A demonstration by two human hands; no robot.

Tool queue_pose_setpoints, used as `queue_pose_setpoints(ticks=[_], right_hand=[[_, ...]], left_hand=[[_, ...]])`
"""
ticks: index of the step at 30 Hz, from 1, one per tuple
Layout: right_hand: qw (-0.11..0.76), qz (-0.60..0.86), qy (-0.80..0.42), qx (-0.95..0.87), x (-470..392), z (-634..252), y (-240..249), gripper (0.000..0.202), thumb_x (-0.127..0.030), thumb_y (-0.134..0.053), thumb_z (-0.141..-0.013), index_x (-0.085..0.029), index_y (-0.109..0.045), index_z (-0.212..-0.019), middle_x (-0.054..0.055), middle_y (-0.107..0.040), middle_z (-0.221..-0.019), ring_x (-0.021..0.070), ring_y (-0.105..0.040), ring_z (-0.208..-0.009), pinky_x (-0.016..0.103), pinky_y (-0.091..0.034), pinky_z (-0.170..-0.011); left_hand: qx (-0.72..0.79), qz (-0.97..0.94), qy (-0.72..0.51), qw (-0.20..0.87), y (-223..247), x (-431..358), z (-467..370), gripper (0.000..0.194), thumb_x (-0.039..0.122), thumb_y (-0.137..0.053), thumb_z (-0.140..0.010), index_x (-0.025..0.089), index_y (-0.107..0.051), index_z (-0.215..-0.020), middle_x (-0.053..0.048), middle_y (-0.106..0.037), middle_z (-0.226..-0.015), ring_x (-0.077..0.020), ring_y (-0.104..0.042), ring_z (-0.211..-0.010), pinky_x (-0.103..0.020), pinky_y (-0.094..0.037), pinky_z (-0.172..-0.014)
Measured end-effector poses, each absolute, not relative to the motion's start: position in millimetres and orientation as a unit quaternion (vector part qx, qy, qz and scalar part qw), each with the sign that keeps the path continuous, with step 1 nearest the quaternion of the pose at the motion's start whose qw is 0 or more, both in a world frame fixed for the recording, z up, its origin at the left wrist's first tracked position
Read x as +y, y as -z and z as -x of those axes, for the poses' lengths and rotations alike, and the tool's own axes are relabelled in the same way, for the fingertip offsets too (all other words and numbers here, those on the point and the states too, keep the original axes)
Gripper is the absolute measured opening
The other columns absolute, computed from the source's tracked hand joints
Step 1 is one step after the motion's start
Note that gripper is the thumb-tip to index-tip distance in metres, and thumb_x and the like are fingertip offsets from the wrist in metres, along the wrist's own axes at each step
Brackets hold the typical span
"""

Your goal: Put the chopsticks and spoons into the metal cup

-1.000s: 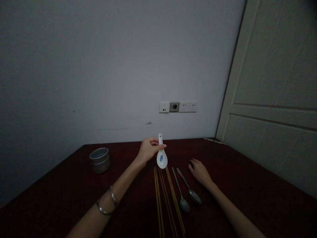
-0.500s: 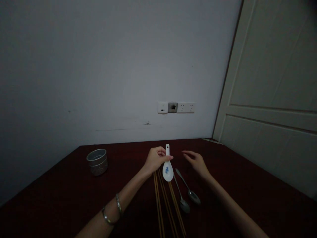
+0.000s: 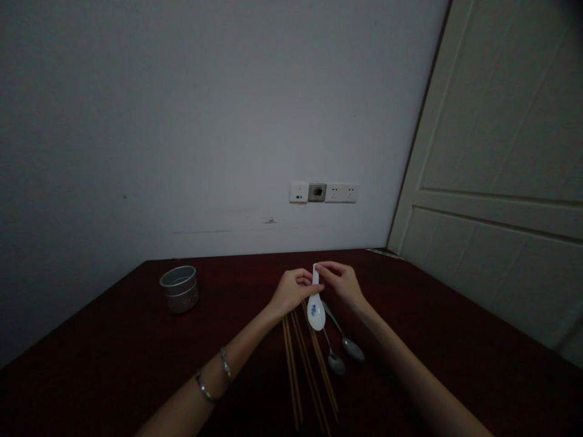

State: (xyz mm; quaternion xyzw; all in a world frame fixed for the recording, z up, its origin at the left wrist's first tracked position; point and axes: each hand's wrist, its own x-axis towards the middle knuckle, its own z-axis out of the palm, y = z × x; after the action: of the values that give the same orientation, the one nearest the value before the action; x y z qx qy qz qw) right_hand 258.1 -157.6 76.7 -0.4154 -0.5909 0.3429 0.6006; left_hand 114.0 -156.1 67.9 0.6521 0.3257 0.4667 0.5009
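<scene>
A white spoon with a blue pattern (image 3: pixel 316 313) hangs bowl-down above the table, its bowl facing me. My left hand (image 3: pixel 295 290) pinches its handle from the left. At the top end of the handle, the fingers of my right hand (image 3: pixel 340 280) are closed on it too. Below lie several wooden chopsticks (image 3: pixel 313 370), roughly lengthwise. Two metal spoons rest to their right, one nearer the chopsticks (image 3: pixel 336 364) and the other farther right (image 3: pixel 353 349). The white spoon partly covers the handle of the nearer one.
A round metal container (image 3: pixel 180 291) stands upright at the left on the dark red table (image 3: pixel 218 358). Behind the table is a pale wall with sockets (image 3: pixel 340 193). A panelled white door or cabinet front (image 3: pixel 492 243) rises at the right.
My right hand has moved left and closed on the top of the white spoon's handle. The white spoon, with my left hand on it, has shifted slightly right. The view has tilted a little.
</scene>
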Motion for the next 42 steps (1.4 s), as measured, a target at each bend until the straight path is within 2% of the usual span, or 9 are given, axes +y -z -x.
queue_pose_setpoints(ticks=[3,6,10,13,16,19,22,35,42], right_hand=[[0.603,0.453,-0.343,-0.560,-145,-274,-70,0.032,-0.041,-0.066,-0.062,-0.013,-0.070,-0.077,0.006,-0.068,-0.069,0.0142,-0.057,-0.056,0.025,-0.043,-0.051],[0.609,0.502,-0.308,-0.532,-127,-301,-53,0.028,-0.036,-0.066,-0.059,-0.013,-0.071,-0.074,0.007,-0.070,-0.072,0.0176,-0.061,-0.064,0.027,-0.046,-0.058],[0.578,0.552,-0.272,-0.536,-108,-336,-21,0.024,-0.034,-0.066,-0.057,-0.013,-0.071,-0.067,0.009,-0.071,-0.071,0.0224,-0.064,-0.072,0.030,-0.048,-0.067],[0.544,0.581,-0.275,-0.540,-103,-349,-2,0.021,-0.032,-0.064,-0.058,-0.013,-0.071,-0.065,0.008,-0.071,-0.069,0.0225,-0.064,-0.070,0.029,-0.048,-0.063],[0.502,0.596,-0.295,-0.554,-104,-350,8,0.020,-0.030,-0.062,-0.061,-0.013,-0.071,-0.065,0.007,-0.069,-0.062,0.0188,-0.062,-0.060,0.025,-0.047,-0.053],[0.463,0.614,-0.328,-0.548,-108,-345,12,0.020,-0.028,-0.062,-0.062,-0.012,-0.071,-0.067,0.002,-0.063,-0.051,0.0132,-0.054,-0.045,0.022,-0.041,-0.040],[0.453,0.616,-0.352,-0.540,-111,-342,14,0.017,-0.027,-0.062,-0.061,-0.012,-0.070,-0.063,0.000,-0.057,-0.046,0.0100,-0.047,-0.039,0.021,-0.039,-0.035],[0.425,0.612,-0.340,-0.573,-106,-346,27,0.018,-0.028,-0.064,-0.062,-0.011,-0.070,-0.061,0.000,-0.056,-0.046,0.0072,-0.045,-0.040,0.016,-0.036,-0.033],[0.410,0.613,-0.353,-0.577,-108,-344,21,0.019,-0.022,-0.063,-0.065,-0.010,-0.070,-0.078,-0.001,-0.059,-0.054,0.0067,-0.046,-0.042,0.015,-0.037,-0.033]], left_hand=[[0.318,-0.657,-0.459,0.506,-67,-152,-111,0.027,0.033,-0.071,-0.063,0.014,-0.062,-0.079,-0.006,-0.066,-0.075,-0.0140,-0.061,-0.068,-0.024,-0.045,-0.064],[0.357,-0.641,-0.456,0.503,-60,-142,-104,0.023,0.035,-0.063,-0.071,0.013,-0.062,-0.078,-0.006,-0.066,-0.072,-0.0122,-0.060,-0.064,-0.022,-0.044,-0.058],[0.412,-0.606,-0.455,0.506,-47,-124,-90,0.026,0.038,-0.057,-0.075,0.012,-0.062,-0.076,-0.006,-0.065,-0.071,-0.0110,-0.060,-0.061,-0.019,-0.042,-0.052],[0.434,-0.592,-0.457,0.503,-38,-112,-79,0.031,0.042,-0.055,-0.076,0.012,-0.061,-0.074,-0.007,-0.065,-0.070,-0.0107,-0.059,-0.059,-0.019,-0.042,-0.051],[0.447,-0.571,-0.463,0.509,-30,-105,-71,0.033,0.045,-0.055,-0.075,0.012,-0.060,-0.074,-0.005,-0.064,-0.067,-0.0100,-0.059,-0.056,-0.018,-0.042,-0.050],[0.459,-0.547,-0.458,0.530,-24,-101,-66,0.033,0.046,-0.056,-0.074,0.013,-0.059,-0.073,-0.004,-0.063,-0.064,-0.0091,-0.058,-0.053,-0.018,-0.042,-0.049],[0.468,-0.533,-0.450,0.543,-20,-98,-64,0.034,0.047,-0.057,-0.073,0.013,-0.059,-0.074,-0.003,-0.062,-0.063,-0.0086,-0.057,-0.051,-0.018,-0.042,-0.048],[0.468,-0.525,-0.442,0.557,-14,-98,-62,0.035,0.047,-0.057,-0.073,0.012,-0.059,-0.075,-0.003,-0.061,-0.060,-0.0086,-0.056,-0.048,-0.019,-0.041,-0.047],[0.480,-0.524,-0.431,0.556,-10,-95,-62,0.034,0.047,-0.055,-0.074,0.012,-0.057,-0.075,-0.001,-0.060,-0.058,-0.0084,-0.056,-0.047,-0.018,-0.041,-0.046]])
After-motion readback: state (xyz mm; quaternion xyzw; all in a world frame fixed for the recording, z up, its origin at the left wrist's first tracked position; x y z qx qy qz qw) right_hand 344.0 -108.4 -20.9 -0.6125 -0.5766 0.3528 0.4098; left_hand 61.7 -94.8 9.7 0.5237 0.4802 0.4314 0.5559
